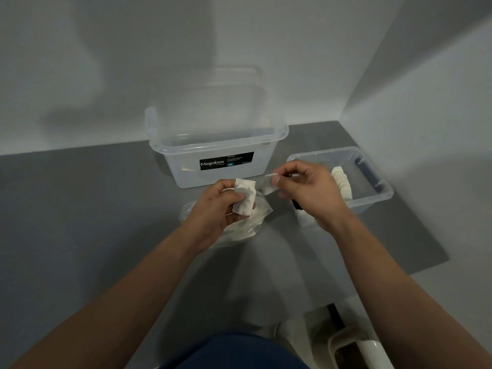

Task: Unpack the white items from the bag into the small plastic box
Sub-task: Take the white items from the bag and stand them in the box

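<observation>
My left hand (217, 207) grips a small stack of white packets (244, 197) just above a clear plastic bag (241, 231) that lies on the grey surface and holds more white items. My right hand (310, 191) pinches a single white packet (269, 183) between thumb and fingers, a little to the right of the stack. To the right stands the small clear plastic box (378, 182), with a row of white packets (342, 186) standing on edge inside it. My right wrist hides the box's near left corner.
A larger clear box (218, 155) with a black Megabox label stands behind the bag, and a clear lid leans on the wall behind it. Grey walls close in at the back and right. A white object (356, 347) lies at the bottom right.
</observation>
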